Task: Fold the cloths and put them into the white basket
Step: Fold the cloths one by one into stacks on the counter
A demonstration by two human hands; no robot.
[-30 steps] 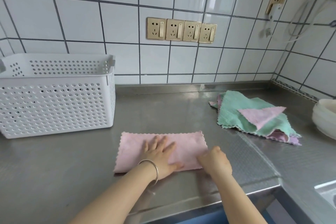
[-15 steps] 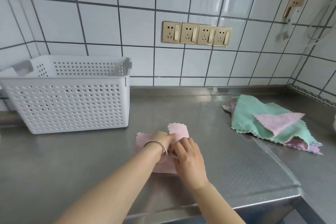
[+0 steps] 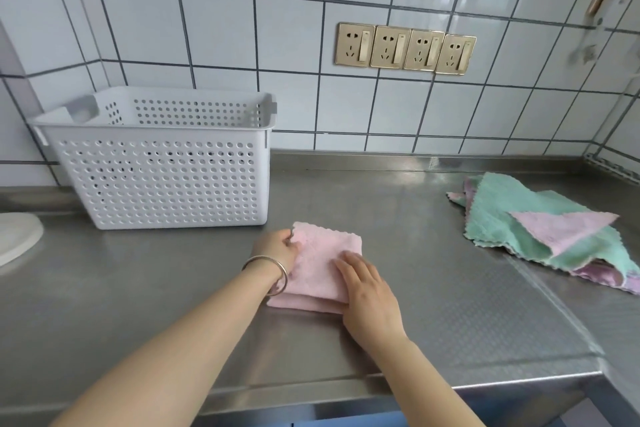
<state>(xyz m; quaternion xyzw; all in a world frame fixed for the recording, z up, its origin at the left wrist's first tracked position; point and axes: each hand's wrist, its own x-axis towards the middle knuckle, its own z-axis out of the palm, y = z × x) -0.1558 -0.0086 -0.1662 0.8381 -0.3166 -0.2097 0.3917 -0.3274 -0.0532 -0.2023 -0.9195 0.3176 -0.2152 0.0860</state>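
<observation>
Head view, nearest first: the right hand [image 3: 369, 291] lies flat, fingers spread, pressing the near right part of the folded pink fleecy cloth [image 3: 320, 263] on the steel desk [image 3: 433, 288]. The left hand [image 3: 277, 248], a silver bangle [image 3: 268, 270] on its wrist, curls its grip around the cloth's far left corner. To finish well, square the edges and press the crease before lifting. Farther left stands the white perforated plastic basket [image 3: 162, 177]; far right lies a loose pile of green and pink cloths [image 3: 540, 229].
</observation>
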